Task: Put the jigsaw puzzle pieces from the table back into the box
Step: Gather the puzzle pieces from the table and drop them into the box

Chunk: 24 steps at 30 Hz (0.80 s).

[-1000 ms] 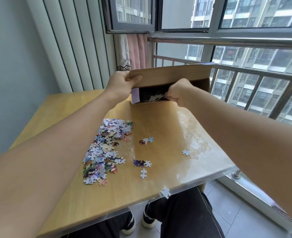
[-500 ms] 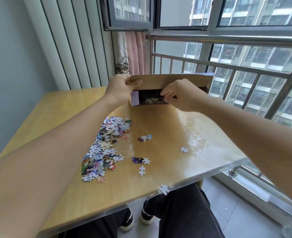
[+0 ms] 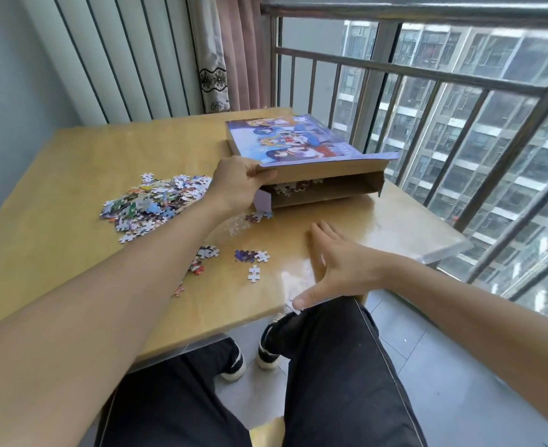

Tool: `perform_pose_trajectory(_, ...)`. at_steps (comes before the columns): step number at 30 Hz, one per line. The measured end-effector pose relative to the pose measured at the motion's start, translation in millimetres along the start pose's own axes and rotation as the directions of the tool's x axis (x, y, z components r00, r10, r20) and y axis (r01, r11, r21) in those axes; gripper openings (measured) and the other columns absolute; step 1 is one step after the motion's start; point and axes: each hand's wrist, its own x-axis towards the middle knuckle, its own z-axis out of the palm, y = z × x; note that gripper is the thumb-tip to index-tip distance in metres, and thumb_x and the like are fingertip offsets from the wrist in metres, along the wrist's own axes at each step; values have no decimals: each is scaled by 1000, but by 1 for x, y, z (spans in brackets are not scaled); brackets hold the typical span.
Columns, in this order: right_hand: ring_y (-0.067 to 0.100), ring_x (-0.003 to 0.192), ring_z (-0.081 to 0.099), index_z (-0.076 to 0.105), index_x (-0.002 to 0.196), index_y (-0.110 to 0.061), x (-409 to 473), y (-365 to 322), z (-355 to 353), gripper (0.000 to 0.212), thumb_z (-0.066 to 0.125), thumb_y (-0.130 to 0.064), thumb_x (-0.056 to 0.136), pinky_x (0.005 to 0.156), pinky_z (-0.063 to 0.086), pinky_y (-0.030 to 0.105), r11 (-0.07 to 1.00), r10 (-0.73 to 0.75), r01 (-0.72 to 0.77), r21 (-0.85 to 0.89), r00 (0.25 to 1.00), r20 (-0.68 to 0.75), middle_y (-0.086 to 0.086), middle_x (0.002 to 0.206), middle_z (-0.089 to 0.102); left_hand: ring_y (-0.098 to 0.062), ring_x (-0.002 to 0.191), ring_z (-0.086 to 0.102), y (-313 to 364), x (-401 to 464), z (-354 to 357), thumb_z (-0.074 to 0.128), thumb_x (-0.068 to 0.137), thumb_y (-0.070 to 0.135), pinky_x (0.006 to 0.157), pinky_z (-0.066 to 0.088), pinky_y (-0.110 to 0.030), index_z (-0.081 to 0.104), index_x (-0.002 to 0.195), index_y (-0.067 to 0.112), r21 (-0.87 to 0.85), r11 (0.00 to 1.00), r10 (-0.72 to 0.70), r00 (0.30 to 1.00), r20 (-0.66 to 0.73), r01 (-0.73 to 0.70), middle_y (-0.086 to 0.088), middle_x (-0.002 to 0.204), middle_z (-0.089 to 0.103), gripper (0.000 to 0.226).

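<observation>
Cardboard puzzle box w/ blue picture lid [image 3: 298, 140] gripped at corner by left hand [image 3: 237, 182]; right hand [image 3: 340, 269] spread flat, empty. Some pcs inside; big multicoloured pile [image 3: 153, 204] left on wooden desk [image 3: 105, 156].

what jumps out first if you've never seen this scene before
The puzzle box, with its bright cartoon picture, lies at the table's far right, its near end open and gripped by the left hand. A colourful pile of puzzle pieces spreads left of it, and the right hand is open above the table's near edge.
</observation>
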Motion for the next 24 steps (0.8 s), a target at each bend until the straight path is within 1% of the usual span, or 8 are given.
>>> perform_pose_trajectory(2,18,153,-16,-8,158,-6,-2,-5,10,152,70,-86,54,124,-3,36,996,-70,67,-55,997,-45,1,167,-14,-7,92,60,-3,-2,-1,69,94,21,70,44,-12,77,108,8,-5,1000,-3,1000,-5,3,8,98,70,21)
perform_pose_trajectory(4,19,152,-21,-14,158,-8,2,-5,18,150,64,-88,59,124,-7,36,987,-113,103,-127,991,-69,5,166,-22,-5,88,60,-4,-4,-1,69,94,22,70,45,-14,77,108,9,-11,1000,-4,1000,-5,4,9,99,70,21)
perform_pose_trajectory(6,18,152,-23,-16,158,-10,9,-4,21,149,56,-92,57,123,-10,34,970,-154,138,-198,986,-68,6,165,-26,-6,90,60,-6,-2,-4,70,94,23,77,49,-24,77,107,9,-10,1000,2,1000,-11,-2,7,98,72,21)
perform_pose_trajectory(7,18,152,-23,-16,158,-11,13,-4,21,147,54,-93,58,122,-11,32,963,-172,156,-218,983,-58,6,165,-26,-6,90,59,-6,-2,-5,70,94,24,79,49,-24,78,107,9,-10,1000,1,1000,-12,-1,6,98,72,21)
perform_pose_trajectory(12,10,150,-24,-16,159,-16,21,-6,13,134,53,-88,69,119,-13,26,961,-209,204,-187,978,-10,-2,164,-27,-4,97,61,-4,0,-11,68,95,24,76,45,-5,75,114,10,-26,1000,3,1000,0,-3,8,106,71,25)
perform_pose_trajectory(19,15,154,-13,-8,161,-16,50,-24,20,120,36,-90,78,126,-3,34,974,-180,162,-160,978,-102,1,168,-15,-5,102,59,-1,1,-15,68,95,21,77,41,-1,73,118,9,-14,1000,18,1000,-11,-18,11,109,68,26)
perform_pose_trajectory(22,21,155,-4,1,160,-9,76,-50,28,115,35,-86,82,126,4,37,983,-168,145,-115,958,-230,8,169,-3,-10,104,59,0,4,-20,68,95,21,81,43,-4,74,115,9,2,999,40,999,-15,-40,11,107,69,25)
perform_pose_trajectory(24,25,155,0,10,159,-6,94,-72,33,108,36,-82,86,126,9,40,978,-206,187,-96,943,-260,12,168,8,-14,107,60,-1,5,-22,68,95,22,85,45,-11,75,116,10,1,1000,26,1000,-3,-26,7,109,70,25)
